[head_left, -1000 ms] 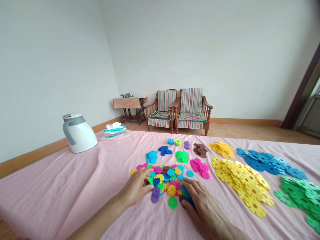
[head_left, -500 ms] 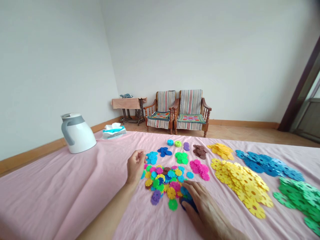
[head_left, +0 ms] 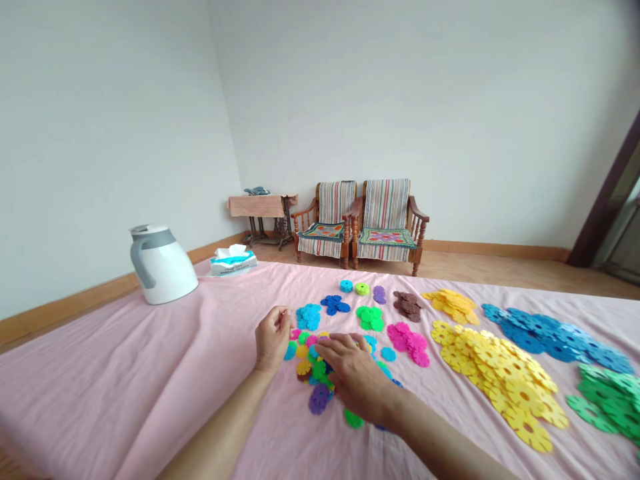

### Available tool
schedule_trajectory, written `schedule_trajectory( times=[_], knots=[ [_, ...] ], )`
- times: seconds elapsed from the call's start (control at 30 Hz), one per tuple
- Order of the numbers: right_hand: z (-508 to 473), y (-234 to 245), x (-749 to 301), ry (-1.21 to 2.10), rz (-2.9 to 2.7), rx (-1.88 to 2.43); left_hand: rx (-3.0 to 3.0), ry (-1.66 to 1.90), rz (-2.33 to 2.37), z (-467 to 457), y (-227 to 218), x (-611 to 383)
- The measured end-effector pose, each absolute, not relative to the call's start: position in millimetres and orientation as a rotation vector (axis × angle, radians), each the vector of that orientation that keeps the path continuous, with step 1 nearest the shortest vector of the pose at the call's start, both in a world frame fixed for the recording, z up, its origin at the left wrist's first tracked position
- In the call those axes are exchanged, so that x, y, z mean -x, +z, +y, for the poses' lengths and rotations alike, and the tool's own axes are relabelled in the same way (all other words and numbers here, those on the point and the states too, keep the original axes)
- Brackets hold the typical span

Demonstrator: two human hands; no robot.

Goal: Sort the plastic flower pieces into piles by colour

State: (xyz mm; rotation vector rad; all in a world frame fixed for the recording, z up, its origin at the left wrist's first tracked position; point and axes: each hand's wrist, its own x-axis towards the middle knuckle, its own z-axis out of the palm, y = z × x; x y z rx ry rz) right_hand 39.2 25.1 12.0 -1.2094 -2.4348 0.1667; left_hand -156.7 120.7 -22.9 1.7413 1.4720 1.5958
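Observation:
My left hand (head_left: 273, 337) is closed, fingers curled together beside the light blue disc pile (head_left: 309, 317); whatever it may hold is hidden. Over the mixed pile of colourful notched plastic discs (head_left: 303, 367) lies my right hand (head_left: 357, 370), palm down with fingers stretched out, covering much of the heap. At the near edge of that heap are purple discs (head_left: 319, 399) and a green disc (head_left: 353, 418). Just right of it sits a single light blue disc (head_left: 389, 354). Sorted by colour, pink discs (head_left: 410, 343), green discs (head_left: 370, 318) and dark blue discs (head_left: 335, 305) lie around it.
Larger yellow discs (head_left: 500, 373), blue discs (head_left: 555, 332) and green discs (head_left: 610, 400) spread to the right. Brown discs (head_left: 407, 305) lie farther back. A white jug (head_left: 167, 267) and a tissue box (head_left: 233, 261) stand at left on the pink cloth (head_left: 125, 373). Two armchairs (head_left: 385, 230) are beyond.
My right hand has moved left and forward, from the heap's right edge onto its middle. My left hand stays nearly in place, closed. The view has shifted slightly.

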Motion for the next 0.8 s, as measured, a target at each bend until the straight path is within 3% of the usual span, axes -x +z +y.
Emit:
schedule_trajectory(
  times=[0.57, 0.8],
  knots=[
    [-9.0, -1.5, -68.4, -0.224, -2.354, 1.24, -1.722, 1.539, 1.41, 118.9, -19.1, 151.8],
    [-6.6, 5.2, -93.5, -0.189, -2.129, 1.322, -1.693, 1.545, 1.39, 116.5, -15.8, 150.4]
  ],
)
